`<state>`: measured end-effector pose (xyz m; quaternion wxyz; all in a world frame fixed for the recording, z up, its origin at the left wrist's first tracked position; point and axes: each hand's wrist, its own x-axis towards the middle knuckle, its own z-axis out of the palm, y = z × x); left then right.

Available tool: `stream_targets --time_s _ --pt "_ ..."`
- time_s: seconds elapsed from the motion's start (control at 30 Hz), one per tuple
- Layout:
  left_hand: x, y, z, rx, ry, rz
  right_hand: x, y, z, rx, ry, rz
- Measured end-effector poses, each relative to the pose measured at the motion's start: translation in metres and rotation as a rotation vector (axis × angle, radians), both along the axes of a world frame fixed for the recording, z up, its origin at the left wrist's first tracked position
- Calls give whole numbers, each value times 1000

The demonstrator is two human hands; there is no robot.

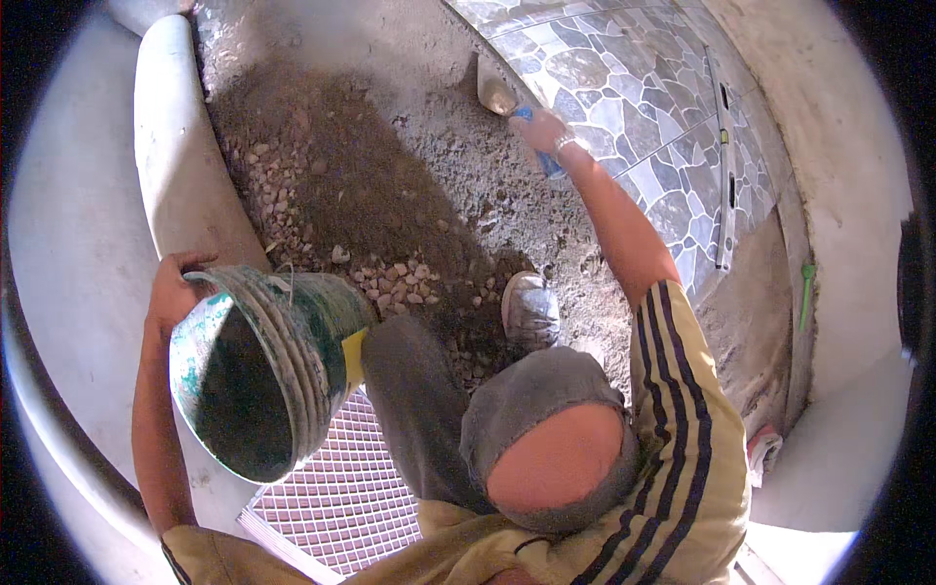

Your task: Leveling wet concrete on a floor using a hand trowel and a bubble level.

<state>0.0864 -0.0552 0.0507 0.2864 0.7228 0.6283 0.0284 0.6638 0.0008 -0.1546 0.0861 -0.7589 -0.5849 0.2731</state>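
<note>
My left hand (174, 292) is closed on the rim of a dirty green bucket (317, 331). The bucket leans on its side with its mouth turned toward me, and its dark inside shows little detail. Out ahead to the right, my right hand (546, 132) grips the blue handle of a trowel (495, 93). The trowel's metal blade touches or hovers just over the grey mortar bed (429, 122), close to the edge of the stone-patterned tiles (624, 83); which of the two I cannot tell.
Gravel (395, 283) and dark soil lie beside my shoe (531, 310). A spirit level (725, 185) rests along the tiles at the right. A green tool-like piece (806, 295) lies by the right wall. A gridded tile sheet (341, 487) sits below the bucket, and a pale curved ledge (180, 136) runs along the left.
</note>
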Motion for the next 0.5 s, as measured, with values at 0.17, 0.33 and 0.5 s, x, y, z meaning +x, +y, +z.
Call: stream_targets --time_s 0.17,0.33,0.5 --pt "1 3 -3 -45 -116 23 -9 43 -3 -11 5 63" --pt "26 6 7 -28 -80 17 -1 100 -3 181 -31 38" --pt "6 -1 -4 25 -103 68 -29 145 8 46 43 117"
